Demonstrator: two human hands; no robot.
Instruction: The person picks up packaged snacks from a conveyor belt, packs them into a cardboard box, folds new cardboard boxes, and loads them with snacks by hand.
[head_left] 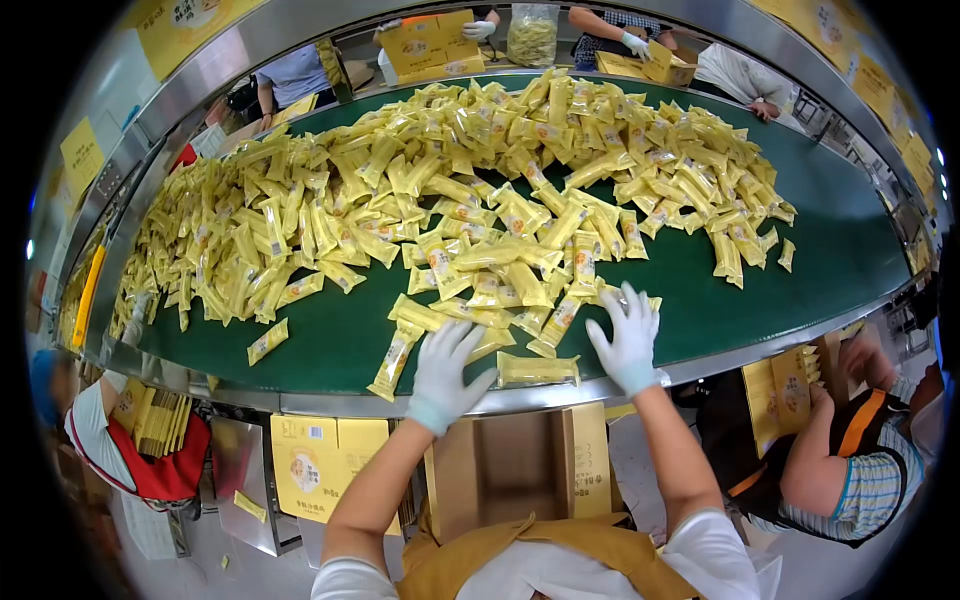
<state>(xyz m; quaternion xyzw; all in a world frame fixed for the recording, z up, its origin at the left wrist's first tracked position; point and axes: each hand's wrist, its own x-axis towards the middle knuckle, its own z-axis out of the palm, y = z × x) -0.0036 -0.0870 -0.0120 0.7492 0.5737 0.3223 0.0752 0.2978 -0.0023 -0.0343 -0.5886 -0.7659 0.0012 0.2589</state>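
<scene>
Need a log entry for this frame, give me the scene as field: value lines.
surface: green table with metal rim
items: large heap of yellow wrapped packets
left hand: gloved left hand, open, at the heap's near edge
right hand: gloved right hand, open, fingers by the heap's near edge
between hands: single packet lying sideways near the rim
below rim: open carton in front of the person
others: co-worker at right, more around the table

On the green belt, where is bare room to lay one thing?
The widest bare patch of green belt runs from the right hand to the right end. A smaller one lies between the lone packet and the packets beside the left hand. Crowded: the packet heap and between the hands.
</scene>
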